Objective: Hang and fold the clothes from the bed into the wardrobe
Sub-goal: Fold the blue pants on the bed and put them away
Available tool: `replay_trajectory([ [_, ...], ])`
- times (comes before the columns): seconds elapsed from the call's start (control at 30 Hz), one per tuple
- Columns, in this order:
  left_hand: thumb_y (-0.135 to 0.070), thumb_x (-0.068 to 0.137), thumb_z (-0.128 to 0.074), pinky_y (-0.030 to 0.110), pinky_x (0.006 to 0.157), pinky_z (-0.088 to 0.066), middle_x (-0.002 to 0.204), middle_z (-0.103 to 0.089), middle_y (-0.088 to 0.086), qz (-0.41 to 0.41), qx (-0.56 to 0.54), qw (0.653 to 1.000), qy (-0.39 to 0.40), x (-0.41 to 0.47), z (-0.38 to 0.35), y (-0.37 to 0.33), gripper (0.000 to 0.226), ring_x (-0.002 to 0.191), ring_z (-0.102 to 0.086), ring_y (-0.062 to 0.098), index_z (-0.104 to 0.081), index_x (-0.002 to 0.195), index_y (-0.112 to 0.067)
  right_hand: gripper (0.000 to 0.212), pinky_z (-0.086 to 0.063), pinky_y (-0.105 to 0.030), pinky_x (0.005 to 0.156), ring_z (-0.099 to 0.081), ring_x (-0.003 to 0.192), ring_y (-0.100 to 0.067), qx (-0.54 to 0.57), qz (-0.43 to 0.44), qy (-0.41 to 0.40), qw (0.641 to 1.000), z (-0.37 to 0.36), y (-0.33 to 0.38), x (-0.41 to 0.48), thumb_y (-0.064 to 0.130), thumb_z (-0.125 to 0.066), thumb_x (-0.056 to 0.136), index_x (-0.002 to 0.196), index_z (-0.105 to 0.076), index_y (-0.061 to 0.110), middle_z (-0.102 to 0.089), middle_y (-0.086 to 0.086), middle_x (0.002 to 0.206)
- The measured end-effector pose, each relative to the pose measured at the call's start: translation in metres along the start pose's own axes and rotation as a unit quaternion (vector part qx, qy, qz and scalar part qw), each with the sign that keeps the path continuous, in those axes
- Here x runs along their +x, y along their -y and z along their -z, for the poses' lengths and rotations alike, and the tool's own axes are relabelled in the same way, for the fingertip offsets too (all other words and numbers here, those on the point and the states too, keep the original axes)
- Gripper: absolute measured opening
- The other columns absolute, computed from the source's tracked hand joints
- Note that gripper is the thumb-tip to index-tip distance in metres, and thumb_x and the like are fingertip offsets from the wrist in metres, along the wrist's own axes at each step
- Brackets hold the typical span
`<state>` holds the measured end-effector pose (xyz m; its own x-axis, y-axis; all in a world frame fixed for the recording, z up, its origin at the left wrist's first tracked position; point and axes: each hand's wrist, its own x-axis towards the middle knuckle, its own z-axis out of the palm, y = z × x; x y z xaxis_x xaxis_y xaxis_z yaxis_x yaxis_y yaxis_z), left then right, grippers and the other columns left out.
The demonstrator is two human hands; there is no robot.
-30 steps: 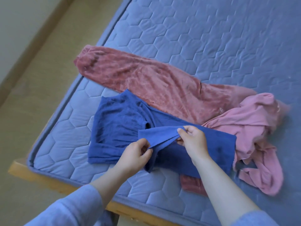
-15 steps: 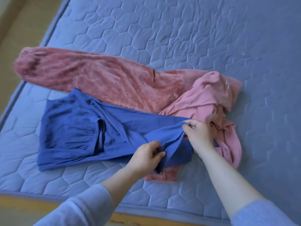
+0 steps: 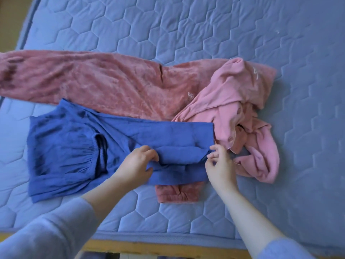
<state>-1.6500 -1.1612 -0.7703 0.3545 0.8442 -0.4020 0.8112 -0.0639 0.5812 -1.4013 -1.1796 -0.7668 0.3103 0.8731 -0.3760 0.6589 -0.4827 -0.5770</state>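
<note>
Blue trousers (image 3: 69, 150) lie flat on the quilted mattress (image 3: 186, 30), waistband to the left, legs stretched to the right. My left hand (image 3: 138, 163) grips a fold of the upper blue leg near its middle. My right hand (image 3: 220, 165) pinches the same leg's cuff at the right end. Behind the trousers lies a long fuzzy dark-pink garment (image 3: 104, 83), one cuff of it peeking out below the blue legs. A crumpled light-pink garment (image 3: 235, 101) sits to the right, touching the blue cuff.
The mattress's front edge and the wooden bed frame (image 3: 153, 249) run along the bottom of the view. Bare floor (image 3: 11, 19) shows at the top left. No wardrobe is in view.
The raised blue leg has come down and now lies stretched flat to the right. Both hands have moved apart along it. The view has shifted so the clothes sit more squarely across.
</note>
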Motion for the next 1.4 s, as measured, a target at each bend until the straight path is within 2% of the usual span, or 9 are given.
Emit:
replay_trajectory([
  [0.1, -0.005, 0.070, -0.068, 0.041, 0.085, -0.047, 0.105, -0.060, 0.006, -0.067, 0.111, 0.990, 0.052, -0.001, 0.005, 0.017, 0.037, 0.095, -0.055, 0.030, -0.067, 0.106, -0.011, 0.051, -0.037, -0.015, 0.086, -0.053, 0.100, -0.017, -0.055, 0.070, 0.031, 0.996, -0.008, -0.005, -0.018, -0.012, -0.056, 0.075, 0.120, -0.055, 0.011, -0.056, -0.008, 0.114],
  [0.2, -0.012, 0.076, -0.063, 0.040, 0.088, -0.045, 0.115, -0.059, 0.003, -0.118, 0.196, 0.970, 0.088, 0.004, 0.005, 0.018, 0.039, 0.103, -0.054, 0.027, -0.065, 0.114, -0.017, 0.059, -0.038, -0.031, 0.100, -0.045, 0.119, -0.027, -0.191, 0.126, 0.066, 0.971, -0.015, -0.009, -0.020, -0.008, -0.059, 0.077, 0.132, -0.054, 0.012, -0.049, -0.009, 0.128],
  [0.4, -0.011, 0.060, -0.074, 0.034, 0.063, -0.053, 0.085, -0.065, 0.005, -0.239, 0.217, 0.945, 0.049, 0.020, -0.008, -0.006, 0.025, 0.073, -0.062, 0.027, -0.074, 0.085, -0.016, 0.053, -0.038, -0.035, 0.098, -0.046, 0.119, -0.029, -0.270, 0.160, 0.083, 0.946, -0.024, -0.006, 0.005, -0.005, -0.055, 0.081, 0.129, -0.060, 0.015, -0.049, -0.008, 0.131],
  [0.57, -0.039, 0.058, -0.083, 0.031, 0.067, -0.052, 0.091, -0.064, 0.000, -0.197, 0.274, 0.939, 0.067, 0.039, -0.028, -0.021, 0.035, 0.080, -0.062, 0.021, -0.073, 0.086, -0.020, 0.045, -0.051, -0.040, 0.079, -0.055, 0.106, -0.031, -0.246, 0.205, 0.050, 0.946, -0.021, -0.011, 0.022, -0.006, -0.068, 0.069, 0.111, -0.070, 0.012, -0.060, -0.008, 0.114],
  [0.77, -0.009, 0.071, -0.074, 0.037, 0.062, -0.048, 0.087, -0.063, 0.010, -0.131, 0.191, 0.973, 0.021, 0.050, -0.042, -0.030, 0.005, 0.077, -0.058, 0.031, -0.070, 0.072, -0.006, 0.026, -0.051, -0.033, 0.067, -0.061, 0.090, -0.030, -0.208, 0.255, -0.013, 0.944, -0.019, -0.020, 0.030, -0.002, -0.073, 0.067, 0.090, -0.074, 0.009, -0.065, -0.005, 0.093],
  [0.9, -0.016, 0.094, -0.056, 0.041, 0.073, -0.046, 0.088, -0.059, 0.009, -0.141, 0.046, 0.989, -0.011, 0.053, -0.022, -0.030, 0.021, 0.082, -0.054, 0.032, -0.065, 0.082, -0.002, 0.004, -0.046, -0.033, 0.071, -0.056, 0.081, -0.023, -0.092, 0.197, -0.002, 0.976, -0.015, -0.018, 0.026, 0.004, -0.064, 0.083, 0.083, -0.067, 0.007, -0.063, -0.001, 0.082],
  [1.03, -0.018, 0.096, -0.050, 0.036, 0.059, -0.030, 0.060, -0.041, -0.006, -0.046, -0.068, 0.992, -0.095, 0.065, 0.013, -0.042, 0.025, 0.063, -0.039, 0.022, -0.041, 0.073, -0.013, 0.024, -0.027, -0.028, 0.055, -0.040, 0.057, -0.018, 0.044, 0.071, -0.016, 0.996, -0.009, -0.023, 0.006, 0.009, -0.061, 0.087, 0.067, -0.048, 0.009, -0.042, 0.005, 0.058],
  [1.27, -0.016, 0.097, -0.048, 0.037, 0.062, -0.035, 0.074, -0.054, 0.004, -0.097, -0.008, 0.994, -0.038, 0.112, 0.028, -0.087, 0.015, 0.074, -0.048, 0.031, -0.052, 0.086, -0.007, 0.043, -0.040, -0.043, 0.054, -0.034, 0.052, -0.010, 0.152, -0.062, -0.017, 0.986, -0.004, -0.042, -0.032, 0.015, -0.062, 0.090, 0.056, -0.035, 0.021, -0.035, 0.008, 0.046],
  [1.4, -0.014, 0.097, -0.043, 0.037, 0.068, -0.036, 0.098, -0.064, 0.011, -0.116, 0.083, 0.990, 0.021, 0.143, 0.003, -0.106, 0.016, 0.086, -0.051, 0.030, -0.057, 0.097, -0.006, 0.043, -0.032, -0.019, 0.050, -0.034, 0.049, -0.004, 0.170, -0.083, -0.037, 0.981, -0.007, -0.059, -0.035, 0.015, -0.064, 0.088, 0.055, -0.039, 0.027, -0.039, 0.012, 0.047],
])
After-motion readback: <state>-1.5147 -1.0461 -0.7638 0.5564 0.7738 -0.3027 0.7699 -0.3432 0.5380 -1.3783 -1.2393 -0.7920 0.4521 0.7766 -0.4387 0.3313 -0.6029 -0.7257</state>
